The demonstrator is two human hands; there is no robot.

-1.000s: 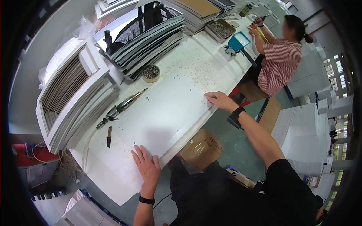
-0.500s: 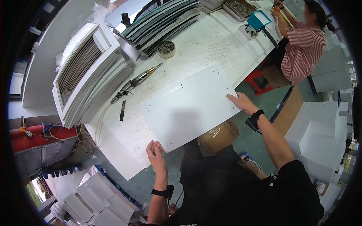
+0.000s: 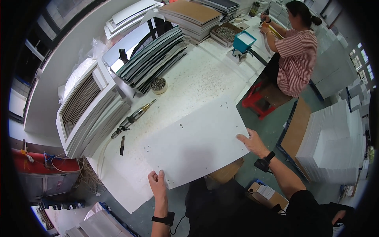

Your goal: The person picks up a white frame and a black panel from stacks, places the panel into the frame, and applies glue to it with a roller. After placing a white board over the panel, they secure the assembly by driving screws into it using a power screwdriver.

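Your hands are apart: right hand (image 3: 255, 144) clamps the right end of the white panel (image 3: 193, 138), thumb on top; left hand (image 3: 157, 185) is at its near-left corner, can't tell if gripping. Panel overhangs the near edge of the tabletop (image 3: 122, 173), so a weak left hold could drop that corner.

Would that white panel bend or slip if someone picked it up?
The white panel is probably fairly stiff: it shows no obvious sag where it juts past the edge of the table. It may be slippery, since its face looks smooth. It seems fairly light, as the right hand just pinches its edge.
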